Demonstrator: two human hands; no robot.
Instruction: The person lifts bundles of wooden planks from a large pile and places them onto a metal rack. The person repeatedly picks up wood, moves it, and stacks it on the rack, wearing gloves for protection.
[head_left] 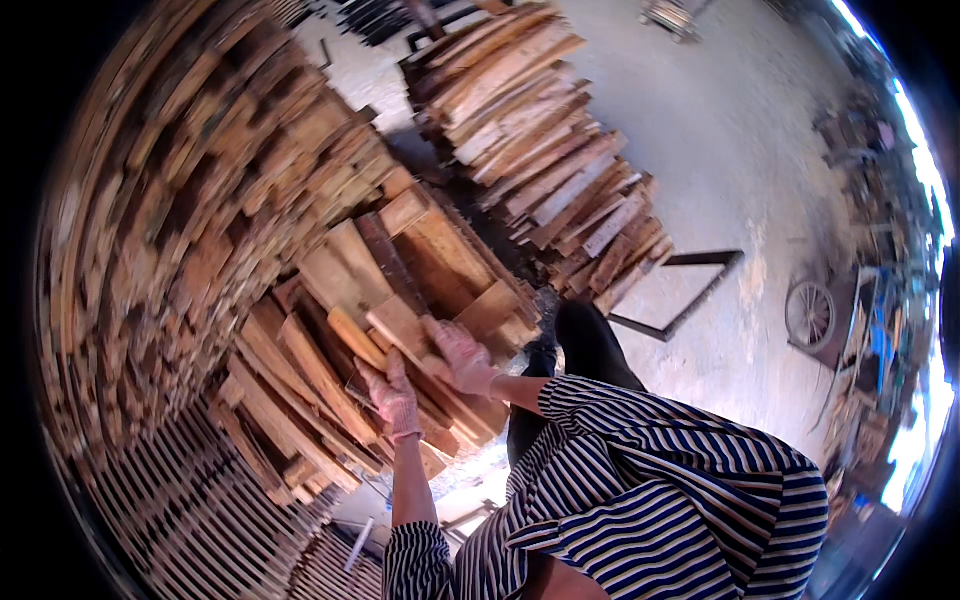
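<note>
A person in a striped shirt handles a wooden plank at a lumber pile.

Both gloved hands meet on one short plank [400,328] lying on top of the near stack of boards [330,400], just left of the middle of the scene. The left hand [393,397] has its fingers closed around the plank's near end; the right hand [460,357] grips its right edge, fingers curled over it. A much taller wall of stacked timber [170,220] rises on the left, and a second pile [545,150] stands farther off (across a narrow gap). A bare concrete floor [720,130] spreads to the right, with a small wheel [810,315] near its right edge.
</note>
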